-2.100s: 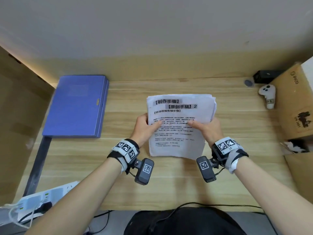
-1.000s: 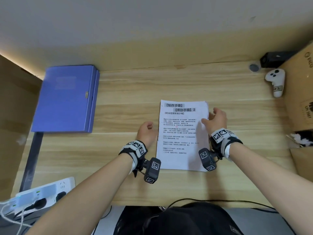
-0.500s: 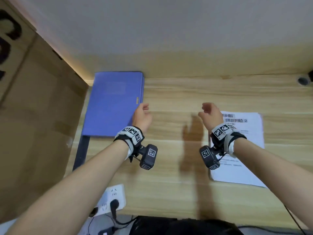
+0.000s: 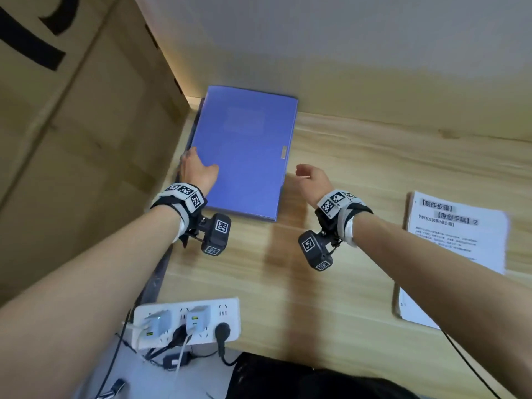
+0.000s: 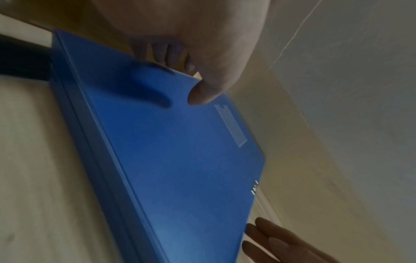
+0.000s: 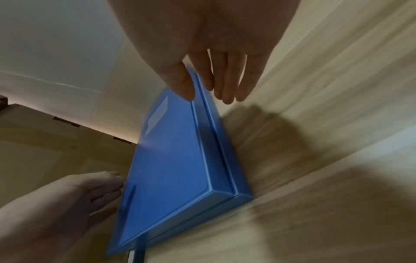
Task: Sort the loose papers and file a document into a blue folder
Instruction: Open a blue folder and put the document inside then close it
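Blue folder [image 4: 244, 156] hides fingers of left hand [image 4: 198, 171], grip unclear; right hand [image 4: 312, 181] hangs slack-fingered beside it

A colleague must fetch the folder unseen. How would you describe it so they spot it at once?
On the wooden desk, look to the far left corner beside the cardboard box. The folder lies flat there, the only blue thing, unlike the white papers.

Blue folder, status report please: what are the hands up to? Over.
Left hand on blue folder, left edge, thumb on cover; right hand open by its right edge. Folder shut, flat on desk. Papers lie at right.
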{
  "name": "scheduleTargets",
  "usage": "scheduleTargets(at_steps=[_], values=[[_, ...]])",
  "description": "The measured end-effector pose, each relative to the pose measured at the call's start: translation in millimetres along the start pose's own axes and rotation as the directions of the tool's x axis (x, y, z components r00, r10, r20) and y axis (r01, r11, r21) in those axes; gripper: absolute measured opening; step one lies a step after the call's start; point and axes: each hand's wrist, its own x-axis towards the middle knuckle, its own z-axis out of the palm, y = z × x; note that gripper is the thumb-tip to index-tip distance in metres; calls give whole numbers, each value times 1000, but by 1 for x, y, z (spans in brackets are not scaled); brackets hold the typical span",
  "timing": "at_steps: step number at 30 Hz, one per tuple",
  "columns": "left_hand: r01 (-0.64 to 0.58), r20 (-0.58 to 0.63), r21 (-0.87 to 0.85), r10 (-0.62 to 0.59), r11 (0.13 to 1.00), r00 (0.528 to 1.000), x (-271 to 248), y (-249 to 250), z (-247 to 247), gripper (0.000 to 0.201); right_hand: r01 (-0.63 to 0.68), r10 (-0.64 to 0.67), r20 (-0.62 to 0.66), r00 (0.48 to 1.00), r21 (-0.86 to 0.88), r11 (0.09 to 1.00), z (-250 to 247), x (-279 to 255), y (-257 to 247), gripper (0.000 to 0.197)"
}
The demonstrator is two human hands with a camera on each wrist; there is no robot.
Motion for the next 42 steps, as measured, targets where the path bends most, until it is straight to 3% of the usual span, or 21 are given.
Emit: scheduleTargets(at_steps=[4,10,17,23,28,32,36,42], values=[[101,88,5,-101,995,991,4,-13,-6,89,10,-18,101,995,81,997,27,4,-11,43],[120,16,-164,-119,979,993,-14,-6,-2,62,100,-120,143,983,135,986,27,0,0,61],[74,46,-225,-65,972,997,-74,19,29,49,111,-127,66,990,202,973,-30,-34,34,77],[1,122,-196,23,981,992,-131,38,71,48,87,-92,9,996,265,960,-88,-78,77,77],[-16,223,-149,50,989,973,-176,44,112,49,37,-35,-16,999,167,985,-128,-102,123,69],[-22,285,-97,49,995,957,-203,39,136,54,-12,12,-6,1000,-77,997,-145,-107,156,55],[-47,325,27,36,999,945,-217,28,150,63,-103,99,-26,995,-252,962,-149,-106,178,57],[-133,459,267,-5,954,888,-217,21,149,66,-191,189,-38,981,-287,939,-159,-108,175,33]])
